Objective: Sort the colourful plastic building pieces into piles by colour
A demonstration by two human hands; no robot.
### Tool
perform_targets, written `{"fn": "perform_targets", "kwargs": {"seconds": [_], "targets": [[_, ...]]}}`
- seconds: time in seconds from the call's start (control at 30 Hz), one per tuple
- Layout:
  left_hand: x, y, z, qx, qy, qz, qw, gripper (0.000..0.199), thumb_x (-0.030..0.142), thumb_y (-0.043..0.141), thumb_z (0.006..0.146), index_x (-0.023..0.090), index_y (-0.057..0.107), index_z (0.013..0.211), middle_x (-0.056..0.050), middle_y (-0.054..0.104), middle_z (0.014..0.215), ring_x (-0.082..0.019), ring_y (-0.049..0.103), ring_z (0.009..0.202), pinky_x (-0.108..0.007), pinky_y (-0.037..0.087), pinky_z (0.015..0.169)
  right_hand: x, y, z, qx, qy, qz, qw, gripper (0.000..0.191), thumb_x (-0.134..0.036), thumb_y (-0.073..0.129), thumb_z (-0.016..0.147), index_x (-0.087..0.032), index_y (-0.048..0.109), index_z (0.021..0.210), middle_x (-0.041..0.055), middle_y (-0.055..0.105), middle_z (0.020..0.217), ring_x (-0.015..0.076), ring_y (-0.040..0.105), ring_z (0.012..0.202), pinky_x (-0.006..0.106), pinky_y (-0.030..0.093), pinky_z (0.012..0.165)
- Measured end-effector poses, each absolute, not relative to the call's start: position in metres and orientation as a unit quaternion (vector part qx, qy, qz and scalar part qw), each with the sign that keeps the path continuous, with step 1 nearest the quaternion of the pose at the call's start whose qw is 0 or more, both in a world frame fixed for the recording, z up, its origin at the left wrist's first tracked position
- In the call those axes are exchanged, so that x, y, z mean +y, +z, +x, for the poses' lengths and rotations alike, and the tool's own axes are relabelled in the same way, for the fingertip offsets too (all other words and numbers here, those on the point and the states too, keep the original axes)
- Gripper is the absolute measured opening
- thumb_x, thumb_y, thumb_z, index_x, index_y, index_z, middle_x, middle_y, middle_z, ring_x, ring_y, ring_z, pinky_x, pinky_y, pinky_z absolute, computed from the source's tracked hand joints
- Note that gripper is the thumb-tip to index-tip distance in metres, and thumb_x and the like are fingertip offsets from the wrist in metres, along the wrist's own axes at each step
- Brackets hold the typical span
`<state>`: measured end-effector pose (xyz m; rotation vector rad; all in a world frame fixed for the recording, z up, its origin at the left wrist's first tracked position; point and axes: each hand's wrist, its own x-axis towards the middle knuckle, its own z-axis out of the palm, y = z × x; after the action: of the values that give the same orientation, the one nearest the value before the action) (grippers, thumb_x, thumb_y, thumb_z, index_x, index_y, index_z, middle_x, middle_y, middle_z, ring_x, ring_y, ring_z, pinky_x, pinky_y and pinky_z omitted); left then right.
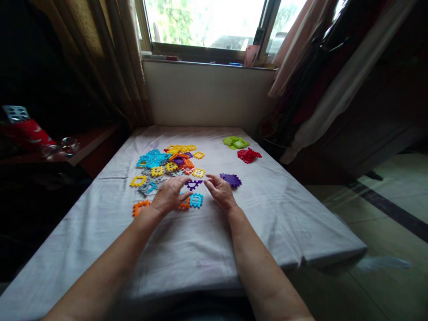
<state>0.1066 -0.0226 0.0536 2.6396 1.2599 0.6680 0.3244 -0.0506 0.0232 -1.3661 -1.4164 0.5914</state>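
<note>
A purple triangular interlocking toy piece [194, 185] with a cut-out middle lies between my hands. My left hand [170, 195] has its thumb and fingers apart, its fingertips close to the piece's left corner; I cannot tell whether they touch. Just right of the piece, my right hand [219, 191] has bent fingers with a gap to the thumb and nothing visible in them. Below the triangle sits a light blue square piece [196, 200], next to an orange piece [184, 203] partly hidden by my left hand. A yellow square piece [199, 172] lies above the triangle.
A mixed pile of blue [152, 158], yellow, orange and grey pieces spreads at the back left. Purple [231, 180], red [249, 155] and green [236, 142] piles stand on the right. The white-covered table [267, 218] meets the wall under a window.
</note>
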Motion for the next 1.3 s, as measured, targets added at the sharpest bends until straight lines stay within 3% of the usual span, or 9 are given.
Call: {"fn": "perform_targets", "kwargs": {"seconds": [0.13, 0.27, 0.47, 0.53, 0.63, 0.8, 0.93, 1.1, 1.3], "targets": [[-0.027, 0.043, 0.13, 0.398, 0.233, 0.883, 0.084, 0.045, 0.041, 0.063, 0.088, 0.025, 0.059, 0.13, -0.008, 0.067, 0.131, -0.026, 0.06, 0.123, -0.043, 0.046, 0.107, -0.048, 0.02, 0.32, -0.579, 0.279, -0.545, 0.538, 0.023, -0.037, 0.064, 0.081, -0.02, 0.075, 0.092, 0.0024, 0.077, 0.082, 0.0162, 0.07, 0.072, 0.027, 0.055, 0.071], [-0.033, 0.034, 0.131, 0.401, 0.226, 0.884, 0.076, 0.066, 0.047, 0.067, 0.084, 0.022, 0.05, 0.142, -0.013, 0.054, 0.148, -0.029, 0.048, 0.138, -0.049, 0.036, 0.116, -0.046, 0.025, 0.346, -0.516, 0.193, -0.647, 0.527, 0.022, -0.035, 0.058, 0.081, -0.023, 0.076, 0.087, 0.0015, 0.077, 0.081, 0.0171, 0.069, 0.073, 0.028, 0.054, 0.074], [-0.048, 0.023, 0.119, 0.378, 0.147, 0.911, 0.073, 0.042, 0.05, 0.062, 0.086, 0.031, 0.067, 0.123, -0.009, 0.063, 0.137, -0.032, 0.053, 0.132, -0.062, 0.024, 0.118, -0.048, 0.024, 0.391, -0.421, 0.094, -0.778, 0.456, 0.024, -0.035, 0.055, 0.081, -0.024, 0.076, 0.086, 0.0033, 0.075, 0.08, 0.0203, 0.067, 0.077, 0.029, 0.052, 0.074], [-0.048, 0.023, 0.116, 0.389, 0.151, 0.907, 0.063, 0.037, 0.047, 0.059, 0.088, 0.03, 0.069, 0.12, -0.01, 0.065, 0.135, -0.032, 0.055, 0.129, -0.062, 0.025, 0.117, -0.049, 0.023, 0.394, -0.412, 0.079, -0.798, 0.432, 0.027, -0.033, 0.053, 0.084, -0.022, 0.076, 0.091, 0.0061, 0.075, 0.087, 0.0216, 0.067, 0.083, 0.031, 0.052, 0.079], [-0.045, 0.025, 0.11, 0.409, 0.157, 0.898, 0.043, 0.033, 0.043, 0.057, 0.089, 0.028, 0.069, 0.117, -0.011, 0.066, 0.133, -0.032, 0.057, 0.128, -0.062, 0.025, 0.117, -0.05, 0.023, 0.387, -0.423, 0.029, -0.814, 0.396, 0.034, -0.035, 0.054, 0.087, -0.019, 0.075, 0.108, 0.0133, 0.07, 0.116, 0.026, 0.062, 0.108, 0.038, 0.048, 0.096], [-0.042, 0.022, 0.098, 0.431, 0.187, 0.883, 0.009, 0.029, 0.038, 0.055, 0.09, 0.027, 0.071, 0.112, -0.01, 0.069, 0.129, -0.03, 0.06, 0.124, -0.06, 0.026, 0.118, -0.053, 0.022, 0.358, -0.574, 0.009, -0.773, 0.269, 0.058, -0.052, 0.07, 0.08, -0.03, 0.064, 0.133, 0.0128, 0.045, 0.153, 0.0344, 0.035, 0.142, 0.057, 0.026, 0.114], [-0.037, 0.016, 0.09, 0.444, 0.204, 0.872, -0.003, 0.029, 0.035, 0.052, 0.091, 0.027, 0.071, 0.112, -0.01, 0.069, 0.129, -0.03, 0.06, 0.124, -0.058, 0.032, 0.116, -0.047, 0.018, 0.347, -0.62, 0.007, -0.763, 0.182, 0.05, -0.053, 0.069, 0.083, -0.033, 0.066, 0.129, 0.0119, 0.039, 0.159, 0.0355, 0.028, 0.146, 0.064, 0.017, 0.114], [-0.022, 0.015, 0.08, 0.448, 0.201, 0.871, 0.0, 0.029, 0.036, 0.053, 0.091, 0.028, 0.07, 0.113, -0.009, 0.067, 0.134, -0.03, 0.057, 0.127, -0.056, 0.037, 0.113, -0.026, 0.018, 0.357, -0.592, -0.027, -0.784, 0.185, 0.035, -0.048, 0.064, 0.088, -0.031, 0.072, 0.118, 0.0131, 0.043, 0.155, 0.035, 0.031, 0.143, 0.066, 0.021, 0.111], [-0.006, 0.009, 0.069, 0.458, 0.221, 0.861, -0.016, 0.031, 0.035, 0.055, 0.09, 0.026, 0.07, 0.115, -0.01, 0.063, 0.138, -0.032, 0.052, 0.134, -0.056, 0.034, 0.116, -0.009, 0.031, 0.35, -0.587, -0.046, -0.784, 0.196, 0.043, -0.047, 0.064, 0.088, -0.027, 0.069, 0.126, 0.0154, 0.043, 0.155, 0.0379, 0.027, 0.145, 0.069, 0.015, 0.113]]}}
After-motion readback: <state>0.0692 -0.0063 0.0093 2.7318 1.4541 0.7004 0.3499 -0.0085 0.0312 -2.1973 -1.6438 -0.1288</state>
